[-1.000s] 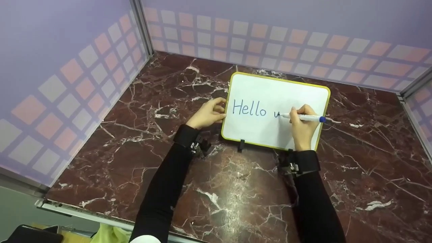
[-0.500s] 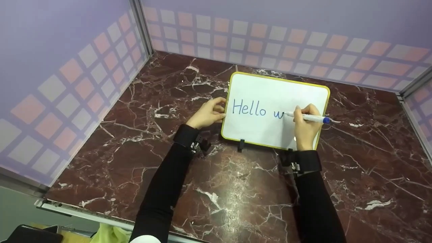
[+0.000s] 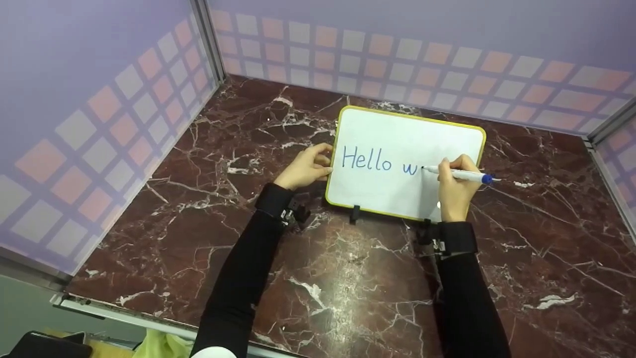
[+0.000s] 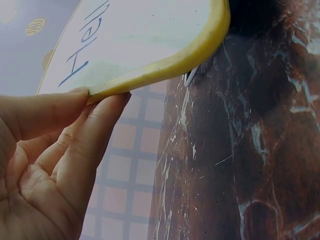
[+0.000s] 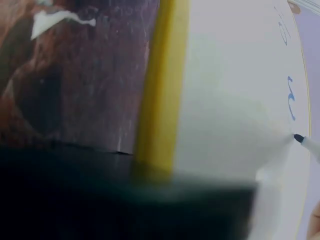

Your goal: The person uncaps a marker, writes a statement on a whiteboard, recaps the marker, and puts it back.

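Observation:
A small whiteboard with a yellow frame leans back on the table, bearing "Hello w" in blue letters. My left hand pinches its left edge; in the left wrist view the thumb lies on the front and a finger behind the yellow rim. My right hand grips a white whiteboard marker with a blue end. Its dark tip is right at the board's surface, just past the "w". In the right wrist view only a sliver of that hand shows.
Two black feet, one of them a dark clip, stand at the board's lower edge. The dark red marbled table is bounded by purple panels with pink and grey squares. Green cloth hangs below the front edge.
My right hand has moved rightward with the marker, and the "w" has been drawn in full. The left hand and the whiteboard have stayed in place.

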`<act>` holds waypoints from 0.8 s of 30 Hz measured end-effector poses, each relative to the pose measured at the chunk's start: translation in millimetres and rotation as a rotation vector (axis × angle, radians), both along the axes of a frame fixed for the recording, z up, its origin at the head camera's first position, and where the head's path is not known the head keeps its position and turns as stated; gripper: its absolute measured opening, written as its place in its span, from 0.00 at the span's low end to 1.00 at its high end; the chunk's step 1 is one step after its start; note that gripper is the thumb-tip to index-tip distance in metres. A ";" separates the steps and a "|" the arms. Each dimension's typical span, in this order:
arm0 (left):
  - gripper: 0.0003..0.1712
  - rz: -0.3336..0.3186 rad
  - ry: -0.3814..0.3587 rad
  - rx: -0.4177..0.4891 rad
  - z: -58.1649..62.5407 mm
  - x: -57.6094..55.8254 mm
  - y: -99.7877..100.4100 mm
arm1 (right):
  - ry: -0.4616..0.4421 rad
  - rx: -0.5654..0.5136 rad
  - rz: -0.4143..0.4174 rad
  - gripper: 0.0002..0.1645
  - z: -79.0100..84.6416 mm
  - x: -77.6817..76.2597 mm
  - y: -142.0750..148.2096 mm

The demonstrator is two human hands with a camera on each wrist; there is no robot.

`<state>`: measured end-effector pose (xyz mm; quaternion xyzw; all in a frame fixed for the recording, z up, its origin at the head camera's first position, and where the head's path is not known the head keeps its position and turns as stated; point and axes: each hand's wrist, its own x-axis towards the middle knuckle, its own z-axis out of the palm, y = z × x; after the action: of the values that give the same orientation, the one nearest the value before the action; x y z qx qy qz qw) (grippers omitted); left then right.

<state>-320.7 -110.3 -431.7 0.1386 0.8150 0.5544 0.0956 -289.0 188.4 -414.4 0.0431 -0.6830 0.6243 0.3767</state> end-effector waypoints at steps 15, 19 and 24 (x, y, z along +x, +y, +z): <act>0.23 -0.012 0.005 0.013 1.2 0.1 0.6 | -0.130 0.074 -0.035 0.19 5.2 4.0 -2.3; 0.23 -0.016 0.008 0.013 0.8 -0.3 0.7 | -0.079 0.013 -0.023 0.20 4.4 2.8 -1.2; 0.24 -0.014 0.006 0.012 0.7 -0.6 0.1 | 0.021 -0.079 -0.056 0.19 5.4 0.4 5.9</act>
<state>-321.3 -110.3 -431.0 0.1462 0.8110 0.5583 0.0962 -288.6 194.2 -409.0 0.0159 -0.6549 0.6395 0.4025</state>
